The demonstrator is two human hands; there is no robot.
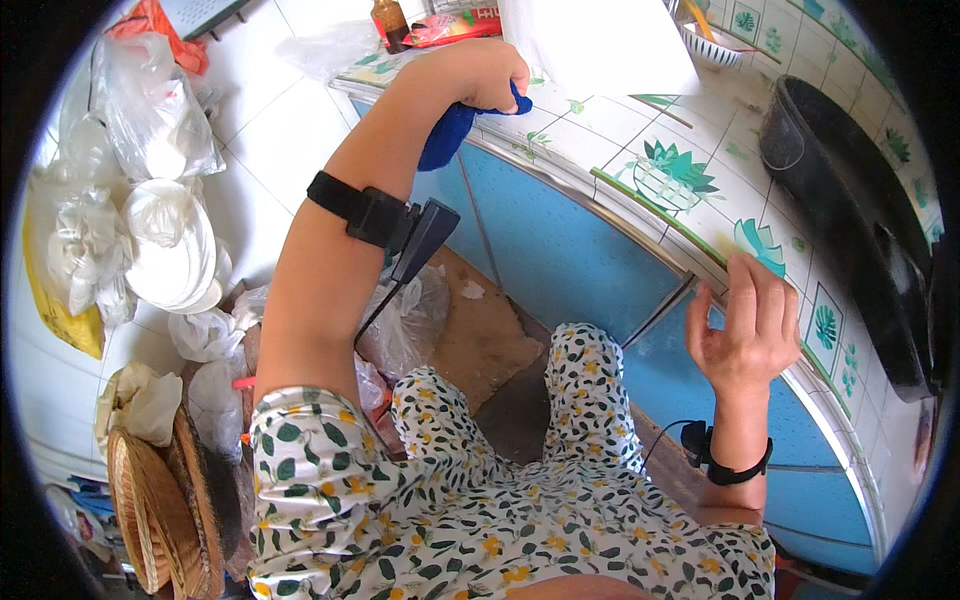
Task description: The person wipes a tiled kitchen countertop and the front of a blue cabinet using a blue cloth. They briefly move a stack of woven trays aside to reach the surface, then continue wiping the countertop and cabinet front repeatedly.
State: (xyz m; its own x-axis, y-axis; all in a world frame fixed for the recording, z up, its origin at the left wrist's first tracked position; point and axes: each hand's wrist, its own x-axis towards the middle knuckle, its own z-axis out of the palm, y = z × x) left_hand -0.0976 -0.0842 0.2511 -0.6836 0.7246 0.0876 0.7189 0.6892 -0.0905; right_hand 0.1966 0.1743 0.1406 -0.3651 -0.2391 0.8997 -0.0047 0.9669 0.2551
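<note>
My left hand (pixel 499 75) is closed around a dark blue cloth (pixel 448 135), which hangs over the edge of the tiled counter (pixel 592 124) at the upper middle. Farther right, my right hand (pixel 746 326) lies palm down with its fingertips on the counter's green edge trim and its thumb apart; it holds nothing. Both arms wear black straps with small devices. A white sheet-like object (pixel 592 45) with hidden edges stands on the counter just right of my left hand.
On the counter are a dark bottle (pixel 389 26), a red packet (pixel 454 28), a striped bowl (pixel 709 46) and a long black basin (pixel 840 217). Blue cabinet fronts (pixel 555 225) lie below. Plastic bags (pixel 150 105), white plates (pixel 169 247) and woven baskets (pixel 142 510) stand at the left.
</note>
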